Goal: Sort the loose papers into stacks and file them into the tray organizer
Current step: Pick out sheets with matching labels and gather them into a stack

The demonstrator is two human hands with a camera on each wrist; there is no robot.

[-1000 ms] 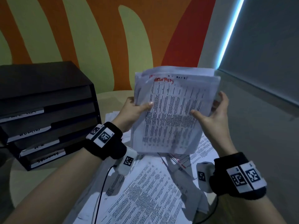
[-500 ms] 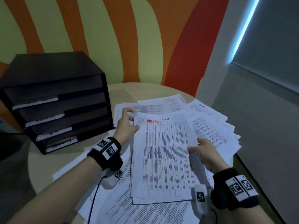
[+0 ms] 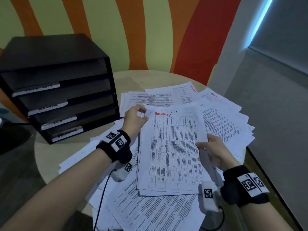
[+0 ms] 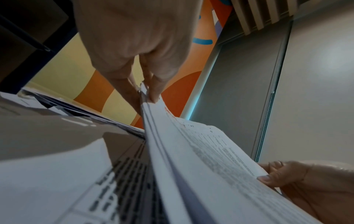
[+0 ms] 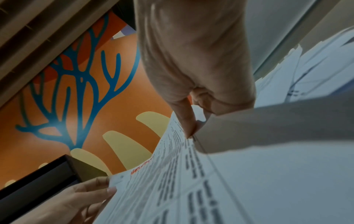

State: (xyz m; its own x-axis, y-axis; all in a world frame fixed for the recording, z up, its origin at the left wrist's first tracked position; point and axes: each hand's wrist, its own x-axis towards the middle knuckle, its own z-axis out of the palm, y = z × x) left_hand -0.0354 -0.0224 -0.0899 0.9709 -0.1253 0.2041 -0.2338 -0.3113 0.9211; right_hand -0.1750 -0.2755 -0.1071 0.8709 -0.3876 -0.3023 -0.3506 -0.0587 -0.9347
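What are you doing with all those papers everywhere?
A person is sorting printed sheets on a round beige table. Both hands hold one squared-up stack of white table-printed pages with red writing on top: the left hand pinches its top left corner, the right hand grips its right edge. It lies low over the scattered loose white papers. The black four-tier tray organizer stands to the left.

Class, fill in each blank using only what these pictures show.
1. The black tray organizer has ____ labelled trays.
2. The handwriting atop the held white paper stack is ____.
3. The left hand pinches the stack's top ____ corner.
4. The right hand grips the stack's ____ edge.

Missing words: four; red; left; right
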